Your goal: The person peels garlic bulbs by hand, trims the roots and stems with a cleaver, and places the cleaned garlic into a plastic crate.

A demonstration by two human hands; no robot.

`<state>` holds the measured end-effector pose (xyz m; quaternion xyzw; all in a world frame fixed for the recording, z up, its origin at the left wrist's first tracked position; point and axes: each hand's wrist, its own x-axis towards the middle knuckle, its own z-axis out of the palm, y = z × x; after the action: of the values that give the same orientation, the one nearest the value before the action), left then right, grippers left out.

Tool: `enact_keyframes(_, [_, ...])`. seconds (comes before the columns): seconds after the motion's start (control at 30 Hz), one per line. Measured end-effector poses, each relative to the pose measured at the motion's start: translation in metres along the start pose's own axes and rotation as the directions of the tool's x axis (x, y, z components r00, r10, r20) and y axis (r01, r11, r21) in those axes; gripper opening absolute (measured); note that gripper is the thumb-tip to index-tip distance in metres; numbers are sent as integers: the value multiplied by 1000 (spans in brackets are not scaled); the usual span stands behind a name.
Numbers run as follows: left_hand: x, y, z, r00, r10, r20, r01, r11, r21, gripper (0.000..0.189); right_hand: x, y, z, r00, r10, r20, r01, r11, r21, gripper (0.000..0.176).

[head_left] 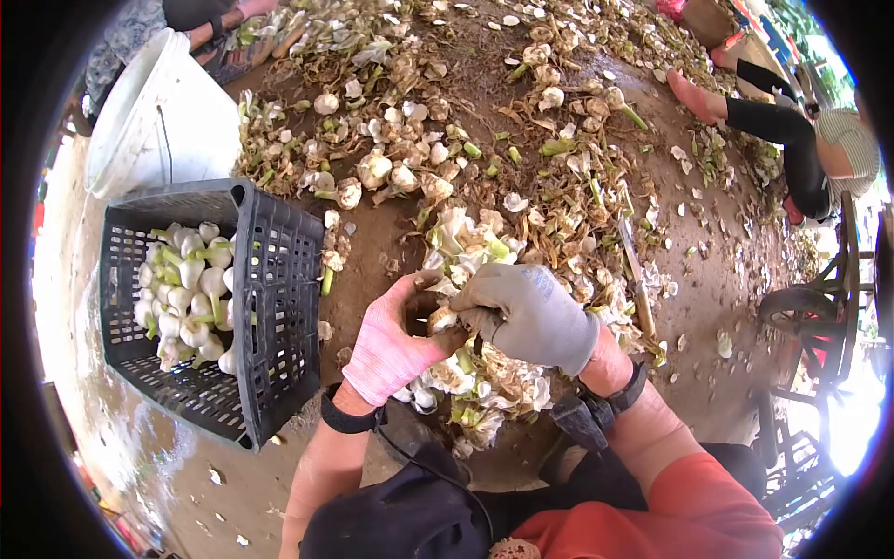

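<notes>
I see my pink-gloved left hand [386,347] and grey-gloved right hand [533,312] both clasping what looks like a garlic bulb [442,319], near the black crate [279,279].

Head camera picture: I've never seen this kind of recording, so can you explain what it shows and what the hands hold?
It is one fisheye view from a camera worn on a person's head, looking down at their own hands. The left hand, in a pink glove, and the right hand, in a grey glove, both close on a small white papery bulb. Left of them stands a black slatted plastic crate of cleaned white bulbs, by a white plastic bucket. Husks litter the brown ground. Another person sits top right.
</notes>
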<state>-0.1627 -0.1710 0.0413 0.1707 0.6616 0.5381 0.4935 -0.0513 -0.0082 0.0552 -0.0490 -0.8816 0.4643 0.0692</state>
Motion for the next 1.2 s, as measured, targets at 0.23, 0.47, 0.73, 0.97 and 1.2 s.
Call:
enact_keyframes(0.23, [1, -18, 1, 996, 55, 70, -64, 988, 139, 70, -2, -6, 5, 989, 25, 148, 13, 968, -251, 7])
enact_keyframes(0.47, [-4, -9, 5, 968, 187, 169, -157, 972, -175, 89, 1, 71, 16, 884, 465, 51, -429, 850, -305, 6])
enact_keyframes(0.73, [-9, -6, -69, 816, 531, -230, -143, -200, -969, 81, 12, 91, 0, 914, 361, -184, -384, 916, -111, 15])
enact_keyframes(0.97, [-2, -6, -51, 913, 405, -37, -39, -3, -999, 70, 107, 125, 43, 975, 113, -192, -180, 905, -384, 42])
enact_keyframes(1.2, [18, -24, -40, 960, 36, -278, -186, 825, -534, 59, 93, 121, 48, 858, 511, -39, -450, 788, 420, 35])
